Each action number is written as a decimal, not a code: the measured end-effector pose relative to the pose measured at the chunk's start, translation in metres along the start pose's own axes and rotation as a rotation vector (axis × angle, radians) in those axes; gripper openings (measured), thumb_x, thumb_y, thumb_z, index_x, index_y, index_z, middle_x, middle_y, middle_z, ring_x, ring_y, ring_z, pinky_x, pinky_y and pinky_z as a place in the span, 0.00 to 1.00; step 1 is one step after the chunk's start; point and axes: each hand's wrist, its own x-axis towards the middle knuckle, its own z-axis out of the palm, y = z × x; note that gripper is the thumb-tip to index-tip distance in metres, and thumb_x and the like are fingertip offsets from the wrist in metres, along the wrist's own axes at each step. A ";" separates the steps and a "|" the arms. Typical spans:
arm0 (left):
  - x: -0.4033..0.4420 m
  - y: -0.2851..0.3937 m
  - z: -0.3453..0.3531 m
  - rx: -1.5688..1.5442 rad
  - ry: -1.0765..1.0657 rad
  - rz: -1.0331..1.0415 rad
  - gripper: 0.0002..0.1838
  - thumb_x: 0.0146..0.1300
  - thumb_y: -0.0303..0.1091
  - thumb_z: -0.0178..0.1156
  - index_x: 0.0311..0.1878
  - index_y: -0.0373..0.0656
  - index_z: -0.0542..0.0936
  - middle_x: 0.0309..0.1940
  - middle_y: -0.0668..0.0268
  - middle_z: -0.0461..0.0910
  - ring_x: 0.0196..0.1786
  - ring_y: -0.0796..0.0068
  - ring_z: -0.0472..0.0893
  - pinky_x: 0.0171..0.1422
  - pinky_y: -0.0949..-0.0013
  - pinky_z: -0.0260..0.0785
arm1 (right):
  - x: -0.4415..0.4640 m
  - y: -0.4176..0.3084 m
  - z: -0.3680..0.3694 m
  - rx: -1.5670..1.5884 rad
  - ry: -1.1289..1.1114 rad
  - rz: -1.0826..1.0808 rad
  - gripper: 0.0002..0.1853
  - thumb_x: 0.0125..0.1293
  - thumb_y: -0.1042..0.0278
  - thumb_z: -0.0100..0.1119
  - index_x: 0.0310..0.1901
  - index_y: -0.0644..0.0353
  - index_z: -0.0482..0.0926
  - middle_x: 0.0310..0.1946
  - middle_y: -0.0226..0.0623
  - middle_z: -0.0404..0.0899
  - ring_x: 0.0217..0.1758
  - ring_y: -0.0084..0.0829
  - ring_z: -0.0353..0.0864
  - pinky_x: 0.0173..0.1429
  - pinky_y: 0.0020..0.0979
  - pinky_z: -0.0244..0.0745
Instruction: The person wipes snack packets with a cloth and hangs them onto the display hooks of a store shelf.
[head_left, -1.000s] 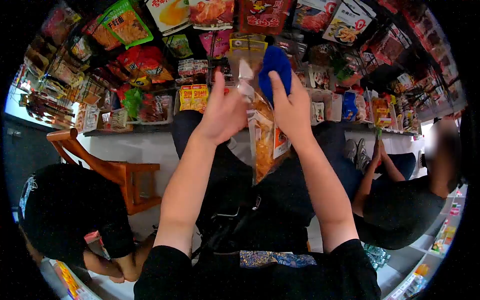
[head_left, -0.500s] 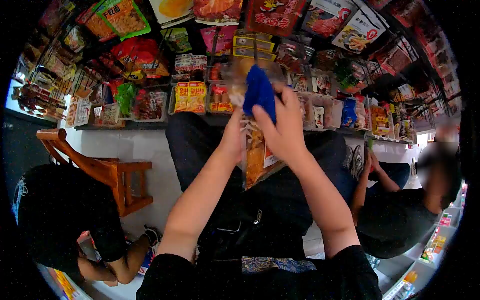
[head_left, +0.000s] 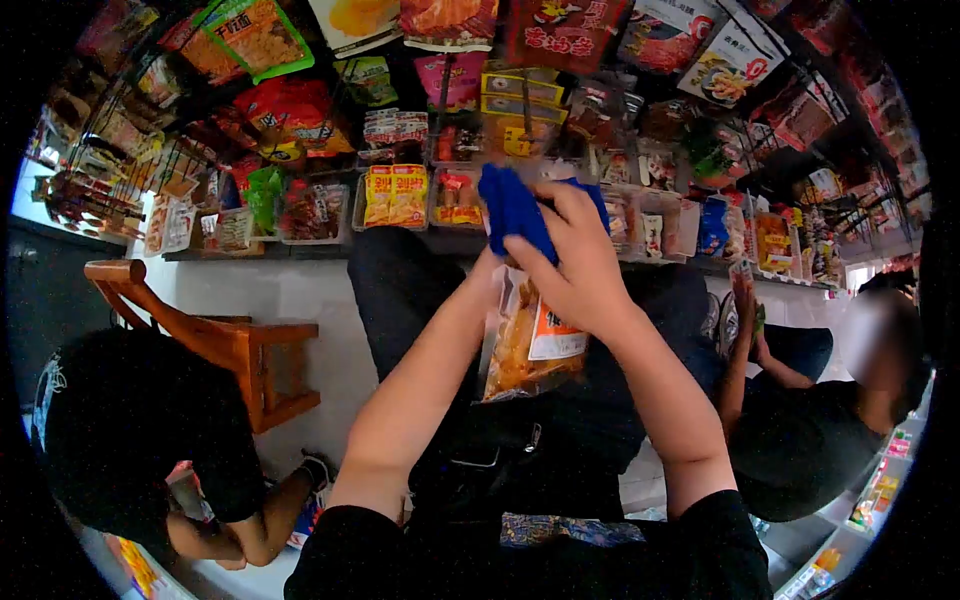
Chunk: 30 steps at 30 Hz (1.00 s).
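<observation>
A blue cloth (head_left: 520,215) is bunched under my right hand (head_left: 585,255), whose fingers are bent over it. Below the cloth hangs a clear snack bag (head_left: 512,355) with golden-brown food inside and an orange and white label. My left hand (head_left: 488,270) is at the bag's upper left edge and grips it there; most of its fingers are hidden behind the cloth and bag. Both hands are above my lap, in front of the shelf.
Shelves of packaged snacks (head_left: 395,195) run across the front, with bags hanging above. A wooden chair (head_left: 285,375) stands at the left beside a crouching person (head_left: 140,430). Another person (head_left: 810,440) sits at the right, holding a small item.
The bag has turned so its label faces me more. The cloth has shifted with my right hand, a second blue part now showing behind the fingers. The view has shifted slightly.
</observation>
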 end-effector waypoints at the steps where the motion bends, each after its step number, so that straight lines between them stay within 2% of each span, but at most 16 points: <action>1: -0.002 0.001 -0.003 0.015 -0.007 -0.031 0.30 0.65 0.61 0.48 0.60 0.48 0.69 0.53 0.59 0.76 0.54 0.65 0.77 0.59 0.57 0.71 | -0.005 0.002 0.000 0.022 -0.037 -0.043 0.22 0.58 0.59 0.60 0.48 0.69 0.76 0.51 0.48 0.71 0.55 0.48 0.69 0.60 0.42 0.64; 4: -0.005 -0.006 0.013 0.261 0.225 0.203 0.30 0.64 0.62 0.47 0.58 0.47 0.71 0.51 0.59 0.77 0.53 0.66 0.78 0.57 0.57 0.72 | -0.011 0.008 -0.001 0.031 -0.038 -0.077 0.21 0.60 0.58 0.59 0.47 0.69 0.76 0.49 0.49 0.71 0.54 0.49 0.69 0.58 0.41 0.65; 5: 0.010 -0.005 -0.012 0.289 0.175 0.159 0.30 0.66 0.61 0.44 0.58 0.47 0.70 0.50 0.59 0.77 0.52 0.65 0.78 0.55 0.57 0.73 | -0.012 0.012 0.001 0.083 -0.049 0.047 0.21 0.61 0.58 0.58 0.47 0.69 0.76 0.48 0.49 0.72 0.53 0.49 0.70 0.57 0.41 0.66; 7: -0.011 0.000 0.023 0.261 0.287 0.121 0.30 0.68 0.59 0.39 0.60 0.45 0.67 0.54 0.58 0.75 0.54 0.60 0.77 0.58 0.55 0.70 | -0.013 0.022 0.006 0.191 -0.066 0.292 0.20 0.64 0.57 0.56 0.46 0.69 0.75 0.46 0.51 0.73 0.51 0.50 0.72 0.55 0.41 0.67; 8: -0.016 0.002 0.030 0.221 0.290 0.120 0.30 0.68 0.58 0.39 0.61 0.44 0.66 0.55 0.57 0.74 0.54 0.59 0.76 0.59 0.54 0.69 | -0.014 0.027 0.009 0.235 -0.009 0.344 0.20 0.65 0.57 0.54 0.46 0.69 0.76 0.45 0.51 0.73 0.49 0.50 0.72 0.55 0.41 0.67; 9: -0.016 0.001 0.025 0.229 0.190 0.148 0.32 0.67 0.59 0.38 0.63 0.43 0.65 0.56 0.56 0.73 0.56 0.57 0.75 0.61 0.53 0.67 | -0.016 0.033 0.012 0.282 0.049 0.396 0.20 0.66 0.56 0.53 0.45 0.69 0.76 0.44 0.52 0.73 0.48 0.51 0.73 0.54 0.40 0.67; 12: -0.015 0.004 0.007 0.178 0.121 0.129 0.32 0.67 0.58 0.39 0.64 0.44 0.64 0.56 0.56 0.73 0.54 0.57 0.76 0.59 0.54 0.69 | -0.016 0.039 0.017 0.358 0.183 0.466 0.19 0.68 0.56 0.50 0.42 0.69 0.76 0.41 0.52 0.74 0.46 0.51 0.74 0.53 0.40 0.67; 13: -0.016 0.004 0.013 0.153 0.252 0.096 0.32 0.67 0.59 0.41 0.65 0.46 0.64 0.56 0.57 0.73 0.53 0.57 0.77 0.56 0.55 0.71 | -0.011 0.038 0.015 0.358 0.190 0.466 0.19 0.69 0.56 0.50 0.42 0.69 0.76 0.41 0.52 0.74 0.46 0.51 0.74 0.53 0.40 0.67; 15: -0.012 -0.006 0.009 0.043 0.054 0.106 0.32 0.67 0.59 0.42 0.65 0.47 0.64 0.56 0.57 0.73 0.53 0.58 0.77 0.55 0.55 0.72 | -0.005 0.037 0.009 0.347 0.138 0.492 0.20 0.68 0.55 0.50 0.44 0.68 0.76 0.42 0.52 0.74 0.47 0.51 0.73 0.54 0.40 0.67; 16: -0.011 -0.008 0.009 -0.012 -0.049 0.111 0.32 0.67 0.59 0.43 0.65 0.47 0.64 0.57 0.58 0.73 0.53 0.58 0.78 0.55 0.56 0.73 | -0.004 0.036 0.010 0.284 0.139 0.421 0.20 0.68 0.55 0.51 0.44 0.68 0.76 0.42 0.52 0.74 0.48 0.51 0.73 0.54 0.40 0.67; 17: -0.013 -0.010 0.010 -0.053 -0.055 0.098 0.30 0.68 0.59 0.43 0.65 0.48 0.64 0.57 0.59 0.73 0.55 0.60 0.77 0.57 0.56 0.72 | -0.002 0.033 0.012 0.219 0.139 0.349 0.20 0.67 0.55 0.51 0.45 0.68 0.76 0.43 0.52 0.74 0.48 0.51 0.73 0.54 0.40 0.67; 20: -0.018 -0.011 0.024 0.075 0.093 0.250 0.28 0.70 0.56 0.41 0.65 0.48 0.64 0.55 0.59 0.74 0.55 0.61 0.77 0.58 0.57 0.71 | -0.006 0.023 0.009 0.099 0.087 0.194 0.21 0.64 0.55 0.55 0.45 0.68 0.76 0.46 0.50 0.73 0.52 0.51 0.71 0.57 0.42 0.66; 21: -0.021 -0.011 0.025 0.086 0.082 0.243 0.27 0.71 0.54 0.40 0.67 0.50 0.61 0.60 0.59 0.69 0.61 0.62 0.72 0.65 0.56 0.65 | -0.009 0.017 0.007 0.041 0.073 0.135 0.21 0.63 0.55 0.56 0.46 0.68 0.76 0.47 0.49 0.73 0.53 0.51 0.70 0.58 0.42 0.66; 24: -0.012 -0.014 -0.015 -0.108 -0.133 0.264 0.28 0.71 0.53 0.40 0.70 0.52 0.57 0.66 0.60 0.62 0.68 0.63 0.65 0.71 0.55 0.56 | -0.024 0.003 0.009 -0.106 -0.009 -0.105 0.22 0.56 0.55 0.62 0.45 0.65 0.77 0.51 0.43 0.72 0.59 0.46 0.68 0.63 0.45 0.63; 26: -0.032 -0.017 -0.007 0.185 0.058 0.372 0.28 0.71 0.51 0.40 0.71 0.53 0.54 0.70 0.61 0.56 0.71 0.63 0.59 0.74 0.55 0.49 | -0.029 -0.005 0.009 -0.023 -0.093 -0.224 0.23 0.54 0.53 0.63 0.44 0.64 0.77 0.51 0.42 0.72 0.58 0.45 0.69 0.64 0.46 0.61; 30: -0.027 -0.012 -0.006 -0.084 -0.052 0.238 0.27 0.72 0.50 0.40 0.70 0.52 0.55 0.69 0.62 0.58 0.70 0.63 0.61 0.74 0.55 0.51 | -0.015 0.012 0.005 -0.069 0.033 -0.157 0.22 0.55 0.52 0.63 0.43 0.64 0.78 0.49 0.43 0.73 0.56 0.44 0.70 0.61 0.43 0.64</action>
